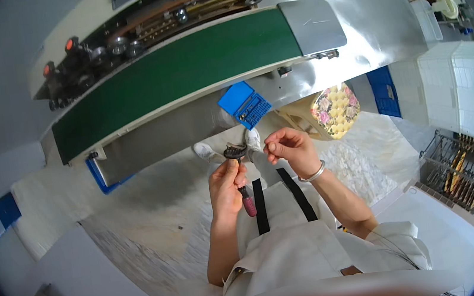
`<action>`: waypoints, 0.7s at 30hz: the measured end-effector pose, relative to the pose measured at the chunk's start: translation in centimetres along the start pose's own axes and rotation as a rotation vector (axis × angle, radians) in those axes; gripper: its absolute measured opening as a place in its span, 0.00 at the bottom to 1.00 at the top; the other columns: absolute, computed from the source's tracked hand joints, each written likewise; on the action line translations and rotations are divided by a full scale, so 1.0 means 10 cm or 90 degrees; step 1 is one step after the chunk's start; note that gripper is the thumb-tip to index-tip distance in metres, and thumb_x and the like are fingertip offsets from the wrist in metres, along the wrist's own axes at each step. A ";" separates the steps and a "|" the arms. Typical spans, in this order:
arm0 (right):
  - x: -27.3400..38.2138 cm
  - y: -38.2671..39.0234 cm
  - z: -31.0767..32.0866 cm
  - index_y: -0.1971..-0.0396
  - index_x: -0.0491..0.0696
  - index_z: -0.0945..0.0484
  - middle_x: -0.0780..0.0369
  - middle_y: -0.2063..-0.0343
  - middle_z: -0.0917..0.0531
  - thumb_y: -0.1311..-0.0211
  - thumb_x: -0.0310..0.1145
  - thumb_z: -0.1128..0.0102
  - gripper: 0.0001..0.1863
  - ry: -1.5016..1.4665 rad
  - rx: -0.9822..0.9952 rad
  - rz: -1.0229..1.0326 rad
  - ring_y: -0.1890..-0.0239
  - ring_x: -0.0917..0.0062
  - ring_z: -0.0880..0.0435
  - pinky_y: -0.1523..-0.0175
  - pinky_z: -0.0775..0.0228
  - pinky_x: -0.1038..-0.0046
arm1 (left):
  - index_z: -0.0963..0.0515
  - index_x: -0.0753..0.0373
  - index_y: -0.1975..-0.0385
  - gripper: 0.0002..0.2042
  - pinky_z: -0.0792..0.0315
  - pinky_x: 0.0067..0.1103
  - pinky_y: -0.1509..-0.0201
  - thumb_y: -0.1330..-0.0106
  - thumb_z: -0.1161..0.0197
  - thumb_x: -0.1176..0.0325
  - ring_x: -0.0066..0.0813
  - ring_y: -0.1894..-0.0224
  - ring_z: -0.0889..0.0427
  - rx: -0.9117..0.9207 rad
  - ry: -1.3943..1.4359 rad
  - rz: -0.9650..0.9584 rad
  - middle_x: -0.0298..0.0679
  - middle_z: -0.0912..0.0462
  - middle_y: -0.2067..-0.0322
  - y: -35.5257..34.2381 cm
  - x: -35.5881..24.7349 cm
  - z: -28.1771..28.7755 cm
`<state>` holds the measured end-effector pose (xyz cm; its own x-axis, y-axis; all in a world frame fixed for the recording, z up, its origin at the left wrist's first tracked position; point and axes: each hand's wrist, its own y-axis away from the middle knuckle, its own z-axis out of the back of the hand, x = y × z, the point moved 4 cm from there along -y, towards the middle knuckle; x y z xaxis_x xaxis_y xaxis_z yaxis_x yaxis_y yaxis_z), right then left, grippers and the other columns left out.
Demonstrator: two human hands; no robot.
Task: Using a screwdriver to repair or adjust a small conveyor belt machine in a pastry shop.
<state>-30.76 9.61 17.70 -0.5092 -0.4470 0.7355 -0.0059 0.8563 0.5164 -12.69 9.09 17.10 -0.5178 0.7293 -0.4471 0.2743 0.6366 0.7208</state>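
My left hand (229, 185) is closed around a hand tool with a dark red handle (248, 204) and a round, dark, ridged head (234, 152) that sticks up past my thumb. To its right, my right hand (292, 147) is raised with thumb and fingers drawn together in a pinch; whatever is between the fingertips is too small to make out. The two hands are apart. Ahead of them an open blue case (254, 110) sits at the front edge of the steel machine table, its lid tipped back and small dark pieces lined up in rows inside.
A green conveyor belt (179, 74) crosses ahead, with rollers and knobs (116, 47) behind it. A stool with a flowered cushion (336, 112) stands right of my hands. White crates (457, 89) and a wire rack (462, 172) are at the far right.
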 end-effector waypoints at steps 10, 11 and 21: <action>0.38 0.34 -0.18 0.62 0.39 0.23 0.59 0.69 0.17 0.45 0.20 0.38 0.10 -0.112 0.059 0.073 0.70 0.79 0.18 0.65 0.25 0.80 | 0.24 0.68 0.63 0.10 0.44 0.13 0.77 0.33 0.44 0.66 0.14 0.81 0.40 0.054 -0.068 -0.022 0.33 0.27 0.77 0.21 -0.07 -0.33; 0.39 0.36 -0.19 0.63 0.40 0.23 0.58 0.69 0.17 0.46 0.20 0.38 0.10 -0.106 0.062 0.079 0.70 0.78 0.17 0.66 0.24 0.80 | 0.24 0.68 0.63 0.10 0.44 0.13 0.77 0.33 0.44 0.66 0.14 0.81 0.40 0.061 -0.077 -0.022 0.33 0.27 0.77 0.22 -0.07 -0.37; 0.51 0.50 -0.24 0.62 0.38 0.23 0.58 0.69 0.17 0.45 0.19 0.39 0.10 -0.065 0.042 0.130 0.68 0.78 0.17 0.64 0.23 0.79 | 0.24 0.67 0.62 0.09 0.43 0.14 0.76 0.33 0.44 0.68 0.14 0.79 0.38 0.050 -0.106 -0.029 0.33 0.26 0.76 0.26 -0.08 -0.43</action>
<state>-31.33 11.00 25.05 -0.5905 -0.2374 0.7714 0.0519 0.9426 0.3298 -15.10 9.09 21.59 -0.3917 0.7263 -0.5649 0.3196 0.6831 0.6566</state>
